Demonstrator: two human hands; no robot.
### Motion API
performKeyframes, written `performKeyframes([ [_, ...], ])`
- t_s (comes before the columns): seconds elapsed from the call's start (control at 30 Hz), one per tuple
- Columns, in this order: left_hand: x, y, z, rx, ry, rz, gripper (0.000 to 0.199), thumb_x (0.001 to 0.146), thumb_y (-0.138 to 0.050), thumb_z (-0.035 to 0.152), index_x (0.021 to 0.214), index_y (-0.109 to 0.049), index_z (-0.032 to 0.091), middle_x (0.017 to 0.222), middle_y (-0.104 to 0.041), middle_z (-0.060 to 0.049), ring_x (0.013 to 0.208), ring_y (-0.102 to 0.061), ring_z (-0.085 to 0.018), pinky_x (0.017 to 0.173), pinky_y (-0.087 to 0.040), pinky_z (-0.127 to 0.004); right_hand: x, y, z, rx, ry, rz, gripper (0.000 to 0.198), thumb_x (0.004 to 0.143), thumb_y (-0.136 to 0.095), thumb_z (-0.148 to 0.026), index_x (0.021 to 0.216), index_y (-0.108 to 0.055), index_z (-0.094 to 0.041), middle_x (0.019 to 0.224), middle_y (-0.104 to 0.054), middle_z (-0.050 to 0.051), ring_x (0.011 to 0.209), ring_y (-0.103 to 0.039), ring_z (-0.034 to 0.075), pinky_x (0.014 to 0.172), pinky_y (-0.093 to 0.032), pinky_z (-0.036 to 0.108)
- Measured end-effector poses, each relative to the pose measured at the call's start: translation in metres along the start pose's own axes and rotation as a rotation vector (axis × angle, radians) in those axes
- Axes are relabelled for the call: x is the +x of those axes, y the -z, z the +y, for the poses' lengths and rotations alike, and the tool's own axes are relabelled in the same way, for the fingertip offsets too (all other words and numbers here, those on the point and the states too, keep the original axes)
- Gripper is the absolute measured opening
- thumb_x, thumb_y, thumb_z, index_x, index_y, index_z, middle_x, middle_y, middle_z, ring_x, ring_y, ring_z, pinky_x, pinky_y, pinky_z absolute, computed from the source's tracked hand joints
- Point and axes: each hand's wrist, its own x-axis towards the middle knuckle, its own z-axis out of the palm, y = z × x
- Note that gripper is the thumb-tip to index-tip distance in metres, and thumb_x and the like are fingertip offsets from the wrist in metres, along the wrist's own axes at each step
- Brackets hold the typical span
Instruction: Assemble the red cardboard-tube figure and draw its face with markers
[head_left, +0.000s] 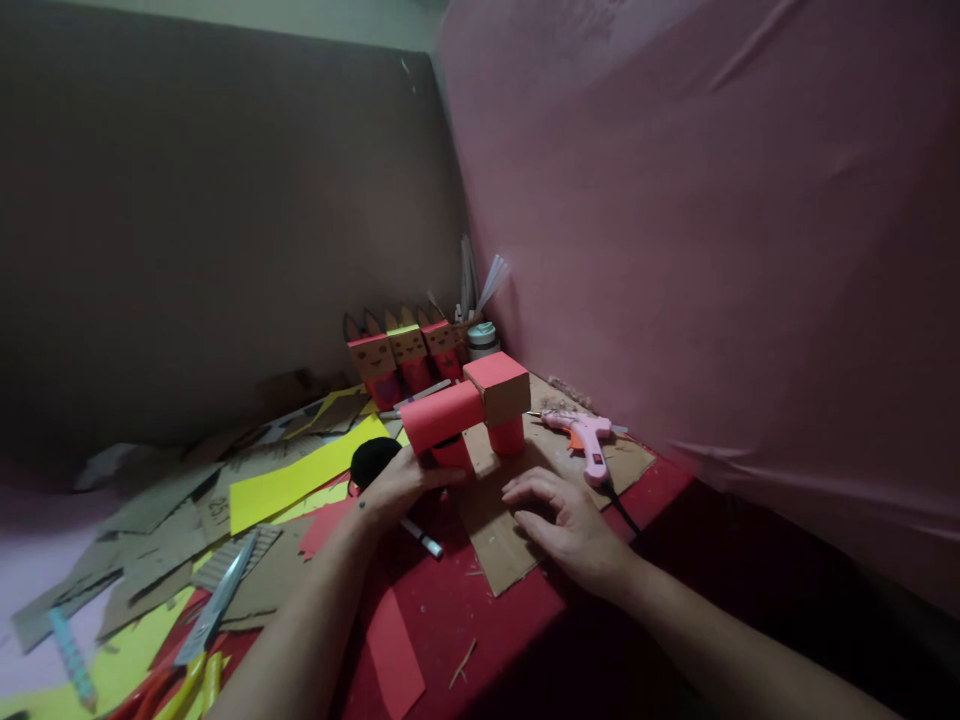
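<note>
My left hand (401, 485) is closed round the lower part of a red paper tube (452, 455), and the far fingers are hidden behind it. Resting across that tube's top, a curved red paper piece (442, 412) reaches to a small cardboard box (504, 402) with a red top. The box sits on a second red tube (507, 437), upright on a cardboard sheet (499, 540). My right hand (566, 525) hovers or rests at the sheet's right side, fingers loosely bent and apart, holding nothing. A black round thing (375, 460) and a white marker (422, 537) lie by my left hand.
At right lies a pink glue gun (589, 440) with its cord. Several box-headed figures (409, 350) stand at the back beside a lidded jar (483, 338). Cardboard scraps (154, 545), yellow paper (307, 470), scissors (217, 605) and a pencil (73, 655) cover the left. A pink cloth wall (712, 250) rises at right.
</note>
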Motion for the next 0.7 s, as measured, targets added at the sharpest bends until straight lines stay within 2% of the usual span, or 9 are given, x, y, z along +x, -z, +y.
performKeyframes([
  [0.2,-0.0022,-0.0024,0.0039,0.016,-0.013,-0.005,0.031,0.058,-0.087,0.027,0.081,-0.069,0.015,0.079,-0.068,-0.002,0.076,-0.058,-0.018,0.070,-0.048,-0.029,-0.0006,0.0002,0.0001,-0.012,0.008,0.006,0.020,0.079,-0.054,-0.008,0.088,-0.069,-0.018,0.097,-0.069,0.007,0.092,-0.066,0.019,0.080,-0.052,0.034],
  [0.7,0.0018,-0.0002,-0.0021,0.032,-0.008,-0.018,0.034,0.057,-0.087,0.027,0.081,-0.065,0.015,0.077,-0.065,0.000,0.072,-0.055,-0.016,0.067,-0.046,-0.029,0.0002,0.0003,0.0012,-0.014,0.039,0.009,0.018,0.081,-0.055,-0.010,0.088,-0.069,-0.019,0.098,-0.070,0.007,0.093,-0.067,0.018,0.084,-0.053,0.034],
])
